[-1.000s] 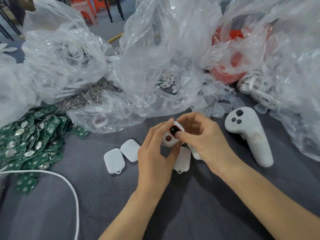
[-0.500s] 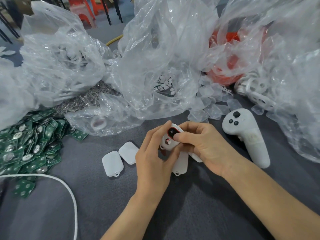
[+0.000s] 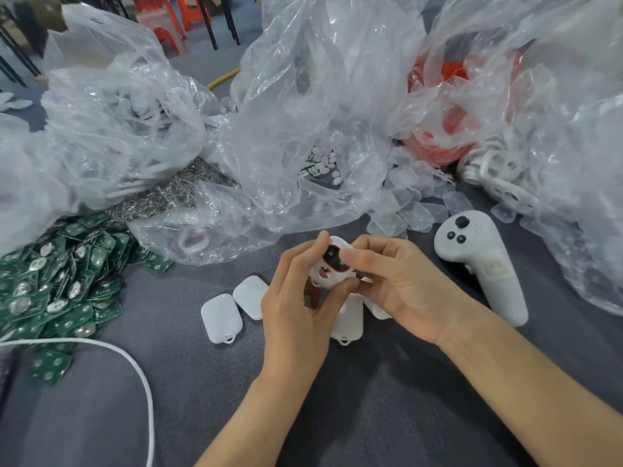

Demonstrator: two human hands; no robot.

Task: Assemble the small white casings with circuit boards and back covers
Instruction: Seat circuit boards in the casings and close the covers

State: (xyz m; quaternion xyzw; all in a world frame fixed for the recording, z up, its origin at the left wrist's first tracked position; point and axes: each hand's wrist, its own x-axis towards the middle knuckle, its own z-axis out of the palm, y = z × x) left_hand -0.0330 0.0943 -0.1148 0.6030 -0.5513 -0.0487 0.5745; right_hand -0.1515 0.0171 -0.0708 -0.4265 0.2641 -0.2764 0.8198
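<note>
Between my left grip (image 3: 296,298) and right grip (image 3: 397,281), both pinching the white casing (image 3: 328,276), I seem to be seating its dark insert (image 3: 333,256); next needs a circuit board (image 3: 60,274), well left of them.

I get one view only: a wide-angle camera worn on the head, facing forward and down onto the grey desk (image 3: 209,392). It sits close; the left hand (image 3: 296,308) and right hand (image 3: 401,284) meet mid-frame, plastic bags (image 3: 303,112) crowding the top.
</note>
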